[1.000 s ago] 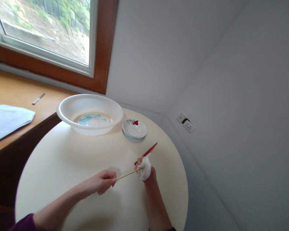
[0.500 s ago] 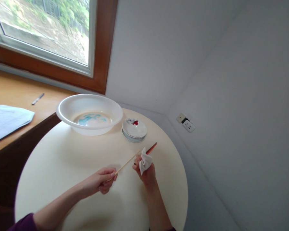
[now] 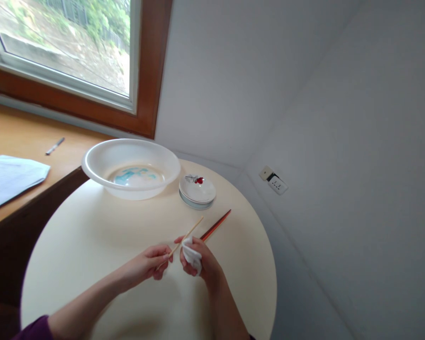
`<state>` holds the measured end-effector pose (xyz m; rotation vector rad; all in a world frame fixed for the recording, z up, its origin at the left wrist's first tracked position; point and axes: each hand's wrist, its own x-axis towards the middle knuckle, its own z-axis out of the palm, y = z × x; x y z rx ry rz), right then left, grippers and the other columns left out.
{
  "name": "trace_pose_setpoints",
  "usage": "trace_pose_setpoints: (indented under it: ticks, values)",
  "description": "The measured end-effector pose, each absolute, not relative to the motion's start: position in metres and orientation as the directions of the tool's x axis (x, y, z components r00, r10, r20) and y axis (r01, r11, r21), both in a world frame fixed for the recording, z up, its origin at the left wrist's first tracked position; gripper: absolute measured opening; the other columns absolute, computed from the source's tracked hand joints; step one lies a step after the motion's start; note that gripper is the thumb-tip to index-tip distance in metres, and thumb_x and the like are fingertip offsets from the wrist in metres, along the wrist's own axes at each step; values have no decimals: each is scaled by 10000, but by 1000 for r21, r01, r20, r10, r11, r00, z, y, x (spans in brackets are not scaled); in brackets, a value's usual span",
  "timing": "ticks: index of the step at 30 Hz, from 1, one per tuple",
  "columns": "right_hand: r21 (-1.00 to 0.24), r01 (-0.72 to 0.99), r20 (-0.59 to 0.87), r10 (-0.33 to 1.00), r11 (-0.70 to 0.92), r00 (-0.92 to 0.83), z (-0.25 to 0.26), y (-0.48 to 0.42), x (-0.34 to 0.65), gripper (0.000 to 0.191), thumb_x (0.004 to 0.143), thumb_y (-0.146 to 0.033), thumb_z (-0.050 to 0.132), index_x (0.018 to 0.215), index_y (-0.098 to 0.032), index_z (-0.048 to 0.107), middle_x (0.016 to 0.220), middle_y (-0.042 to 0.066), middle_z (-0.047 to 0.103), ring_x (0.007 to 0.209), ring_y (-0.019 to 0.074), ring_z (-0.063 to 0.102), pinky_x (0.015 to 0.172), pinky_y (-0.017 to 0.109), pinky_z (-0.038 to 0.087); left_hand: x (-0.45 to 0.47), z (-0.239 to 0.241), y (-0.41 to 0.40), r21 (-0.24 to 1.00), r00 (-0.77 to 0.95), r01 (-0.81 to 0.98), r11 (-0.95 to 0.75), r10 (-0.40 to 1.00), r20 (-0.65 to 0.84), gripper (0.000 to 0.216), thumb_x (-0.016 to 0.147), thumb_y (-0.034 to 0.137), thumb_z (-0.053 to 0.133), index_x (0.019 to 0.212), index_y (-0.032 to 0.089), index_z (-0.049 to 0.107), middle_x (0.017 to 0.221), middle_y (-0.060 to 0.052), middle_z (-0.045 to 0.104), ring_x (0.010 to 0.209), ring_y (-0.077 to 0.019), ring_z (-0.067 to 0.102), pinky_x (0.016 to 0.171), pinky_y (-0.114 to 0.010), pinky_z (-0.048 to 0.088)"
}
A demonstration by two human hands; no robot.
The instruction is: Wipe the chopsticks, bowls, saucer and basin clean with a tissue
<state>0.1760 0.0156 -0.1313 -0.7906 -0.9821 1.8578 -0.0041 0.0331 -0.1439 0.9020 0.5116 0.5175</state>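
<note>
My left hand (image 3: pixel 155 260) grips the lower end of a thin, pale wooden chopstick (image 3: pixel 195 225), which slants up and to the right. Bunched in my closed right hand (image 3: pixel 208 260) is a white cloth (image 3: pixel 192 257). The cloth is against the chopstick's middle, close to my left fingertips, and the chopstick's tip sticks out beyond it. Red and dark chopsticks (image 3: pixel 216 224) lie on the round cream table (image 3: pixel 102 255) just past my right hand, their near ends hidden by it.
A wide translucent basin (image 3: pixel 92 169) stands at the table's back left. Beside it are stacked small plates (image 3: pixel 197 192), the top one with a red flower. A wooden desk (image 3: pixel 17 125) on the left holds papers (image 3: pixel 12 177) and a pen (image 3: pixel 55 146). Walls border the back and right.
My right hand with the cloth has slid down along the chopstick toward my left hand, uncovering more of the red chopsticks. The left hand has hardly moved.
</note>
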Motion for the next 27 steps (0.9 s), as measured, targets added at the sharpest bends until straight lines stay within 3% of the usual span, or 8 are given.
trace_pose_setpoints:
  ticks: [4, 10, 12, 15, 18, 20, 24, 27]
  values:
    - [-877, -409, -109, 935, -250, -338, -119, 3, 176, 304, 701, -421, 682, 729, -138, 576, 463, -27, 558, 283, 46, 391, 277, 163, 229, -1, -149, 34, 828, 729, -216, 517, 650, -215, 354, 639, 450, 742, 722, 157, 562, 511, 53, 469, 474, -72, 388, 492, -224, 283]
    - [-934, -354, 83, 994, 56, -63, -61, -31, 220, 297, 743, -465, 643, 750, -181, 555, 455, -43, 526, 299, 53, 368, 299, 166, 210, 0, -145, 35, 800, 660, -242, 550, 697, -280, 350, 556, 395, 790, 684, 141, 587, 547, 19, 552, 521, -93, 480, 549, -235, 382]
    - [-958, -223, 164, 982, 180, 90, -40, -37, 244, 283, 758, -461, 625, 769, -186, 559, 470, -41, 516, 347, 71, 401, 337, 181, 246, 0, -144, 35, 797, 644, -247, 550, 708, -289, 310, 539, 346, 789, 650, 143, 583, 532, 27, 543, 503, -90, 478, 536, -231, 385]
    - [-975, 166, 189, 949, 150, 251, -25, -33, 277, 298, 757, -464, 604, 813, -172, 580, 547, -17, 535, 448, 107, 464, 411, 218, 318, 1, -145, 36, 796, 606, -279, 537, 741, -288, 245, 540, 281, 762, 618, 155, 567, 514, 38, 533, 482, -85, 471, 511, -218, 374]
    - [-788, 616, 282, 903, 23, 326, -35, -21, 298, 245, 779, -395, 534, 810, -161, 599, 664, 23, 585, 562, 142, 506, 518, 249, 367, 0, -147, 38, 781, 562, -325, 533, 774, -293, 212, 553, 260, 740, 617, 159, 565, 506, 40, 530, 478, -78, 460, 500, -207, 366]
    - [-600, 798, 265, 924, -67, 277, -53, -12, 303, 182, 797, -280, 460, 838, -165, 595, 738, 47, 619, 668, 172, 549, 620, 268, 391, -1, -148, 40, 770, 547, -350, 534, 783, -295, 201, 566, 255, 734, 617, 159, 565, 502, 39, 527, 479, -75, 453, 499, -203, 364]
    - [-298, 940, 52, 980, -167, 190, -94, 0, 297, 208, 784, -117, 400, 849, -173, 590, 834, 70, 648, 804, 179, 581, 725, 255, 376, -3, -149, 41, 750, 541, -378, 542, 787, -297, 179, 580, 231, 723, 616, 160, 562, 497, 39, 519, 483, -77, 452, 500, -205, 369]
    - [-199, 957, -61, 977, -212, 204, -116, 4, 289, 211, 788, -88, 410, 867, -170, 588, 898, 82, 648, 854, 175, 580, 739, 241, 363, -3, -150, 40, 741, 534, -391, 546, 790, -301, 169, 572, 207, 717, 611, 159, 560, 502, 41, 515, 482, -74, 449, 493, -203, 367]
